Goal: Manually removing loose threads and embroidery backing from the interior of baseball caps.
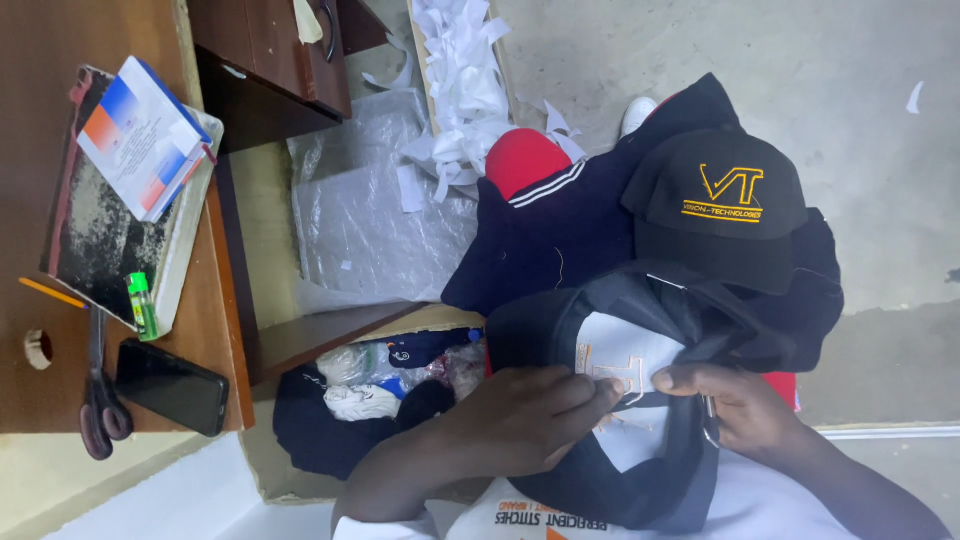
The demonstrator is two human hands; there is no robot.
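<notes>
Wooden table [215, 330] at the left edge of a grey concrete floor [860, 90]; the landmark for all positions is the black cap [715, 205] with yellow embroidery, which rests on a heap of dark garments [560, 235]. Well to the left of that cap, the table carries a worn book [105, 240] topped by a small booklet [140, 135], a green glue stick [142, 305], a dark phone [172, 387] and scissors [100, 400]. Up and to the left of the cap lie a clear plastic sheet [370, 210] and a box of white paper scraps [465, 75]. Just below the cap, over your lap, sits a second dark cap [640, 400], turned inside out so that its white backing panel [620, 350] faces you, with pale stitching showing through. Your left hand [520, 415] lies on this cap, its grip narrow, fingertips [610, 385] pressed to the white backing. Your right hand [740, 405] closes its grip on the cap's dark edge, thumb over the fabric. Down and to the left of the landmark cap, a cardboard box [270, 470] holds bagged cloth items [400, 365].
</notes>
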